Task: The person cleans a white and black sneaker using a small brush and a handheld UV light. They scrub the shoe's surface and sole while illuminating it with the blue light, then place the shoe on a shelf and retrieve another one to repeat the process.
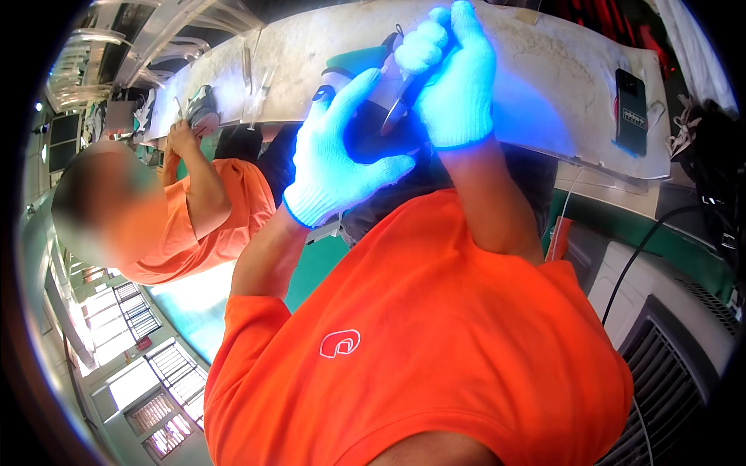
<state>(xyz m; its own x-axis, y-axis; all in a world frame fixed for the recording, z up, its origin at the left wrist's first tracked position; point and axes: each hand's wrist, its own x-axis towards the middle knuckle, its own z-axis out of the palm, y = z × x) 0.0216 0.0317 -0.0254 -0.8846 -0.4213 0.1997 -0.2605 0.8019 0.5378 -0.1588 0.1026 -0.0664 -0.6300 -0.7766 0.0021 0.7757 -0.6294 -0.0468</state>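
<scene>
Both my hands wear pale blue knit gloves and reach up to a worn white table [544, 70] at the top of the picture. My right hand [454, 78] is closed around small metal snips [396, 105], whose blades point down and to the left. My left hand [334, 159] sits just below and left of it. Its forefinger and thumb are spread around a dark piece [373, 136], which the snips touch. A green and white object [353, 62] lies partly hidden behind my fingers. My orange shirt fills the lower middle.
A co-worker in an orange shirt [225, 210] at the left handles a grey shoe-like item [202, 105] at the same table. A black phone [631, 109] lies on the table's right end. A black cable [645, 241] runs over a grey machine [668, 326] at the lower right.
</scene>
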